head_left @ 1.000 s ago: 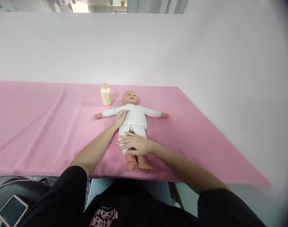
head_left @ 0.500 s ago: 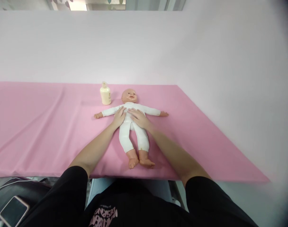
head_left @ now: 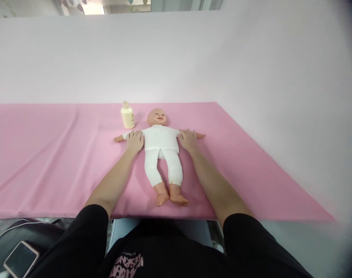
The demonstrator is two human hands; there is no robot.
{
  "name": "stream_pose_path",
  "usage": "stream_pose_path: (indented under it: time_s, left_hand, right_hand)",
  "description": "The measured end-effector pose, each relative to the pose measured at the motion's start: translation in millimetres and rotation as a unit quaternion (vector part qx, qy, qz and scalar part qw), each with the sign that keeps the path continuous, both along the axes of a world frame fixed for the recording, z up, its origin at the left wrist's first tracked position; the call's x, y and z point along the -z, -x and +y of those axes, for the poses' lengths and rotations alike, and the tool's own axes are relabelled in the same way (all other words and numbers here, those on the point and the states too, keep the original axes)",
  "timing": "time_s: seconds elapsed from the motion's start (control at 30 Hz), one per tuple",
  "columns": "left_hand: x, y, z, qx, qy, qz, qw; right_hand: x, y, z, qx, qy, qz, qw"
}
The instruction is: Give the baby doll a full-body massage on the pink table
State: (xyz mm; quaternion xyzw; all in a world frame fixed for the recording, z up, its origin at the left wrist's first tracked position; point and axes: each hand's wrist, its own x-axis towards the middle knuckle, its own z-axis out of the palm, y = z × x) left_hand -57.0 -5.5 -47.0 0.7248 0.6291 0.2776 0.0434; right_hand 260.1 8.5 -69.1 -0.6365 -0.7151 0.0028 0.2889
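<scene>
A baby doll [head_left: 161, 139] with a white cloth body lies on its back on the pink sheet [head_left: 86, 162], head away from me and feet toward me. My left hand [head_left: 135, 141] rests over the doll's arm on the left, fingers stretched out and laid flat. On the other side, my right hand [head_left: 188, 139] covers the doll's arm on the right, its fingers also extended. Both hands lie beside the torso, and each hides part of a white sleeve. The doll's plastic hands stick out beyond them.
A cream pump bottle [head_left: 127, 117] stands upright left of the doll's head. White wall [head_left: 106, 58] rises behind the table. A phone-like device [head_left: 21, 259] sits on a black surface at lower left, with a white cable [head_left: 16, 224] nearby.
Both my hands have moved apart, from the doll's chest and belly outward onto its two arms. The torso is now uncovered. Doll and bottle stay in place.
</scene>
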Motion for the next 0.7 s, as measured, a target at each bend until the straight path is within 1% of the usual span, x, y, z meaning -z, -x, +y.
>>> stream_pose_path:
  time_s: [0.07, 0.17, 0.27, 0.37, 0.43, 0.5, 0.57, 0.6, 0.63, 0.7]
  left_hand:
    - [-2.1, 9.5, 0.9, -0.031, -0.007, 0.023, 0.999]
    - [-5.3, 23.4, 2.4, -0.094, 0.005, 0.025, 0.995]
    - [-7.6, 33.4, 3.2, -0.150, 0.018, -0.008, 0.989]
    - [-9.5, 39.5, 3.0, -0.185, 0.011, -0.040, 0.982]
    - [-10.7, 42.9, 4.0, -0.210, 0.020, -0.066, 0.975]
    - [-11.8, 47.1, 7.1, -0.228, 0.032, -0.107, 0.967]
    - [-12.6, 52.4, 12.5, -0.233, 0.014, -0.170, 0.957]
    - [-12.9, 55.3, 15.7, -0.235, -0.005, -0.225, 0.946]
    - [-13.1, 58.2, 19.1, -0.238, -0.023, -0.291, 0.926]
    - [-13.3, 63.0, 25.9, -0.245, -0.041, -0.423, 0.871]
  right_hand:
    - [-2.8, -9.3, -2.5, 0.050, 0.009, -0.013, 0.999]
    - [-5.5, -21.9, -3.8, 0.116, 0.025, 0.007, 0.993]
    - [-2.9, -35.4, -1.6, 0.169, 0.041, 0.061, 0.983]
    - [3.1, -46.3, 3.9, 0.218, 0.028, 0.135, 0.966]
    - [6.0, -49.4, 9.2, 0.230, 0.004, 0.176, 0.957]
    - [6.7, -49.5, 15.0, 0.222, -0.019, 0.214, 0.951]
    - [5.5, -48.4, 20.2, 0.226, -0.044, 0.262, 0.937]
    - [4.6, -48.0, 22.3, 0.239, -0.057, 0.294, 0.924]
    - [3.8, -47.8, 24.1, 0.252, -0.065, 0.336, 0.905]
    - [3.2, -47.3, 26.8, 0.261, -0.065, 0.424, 0.865]
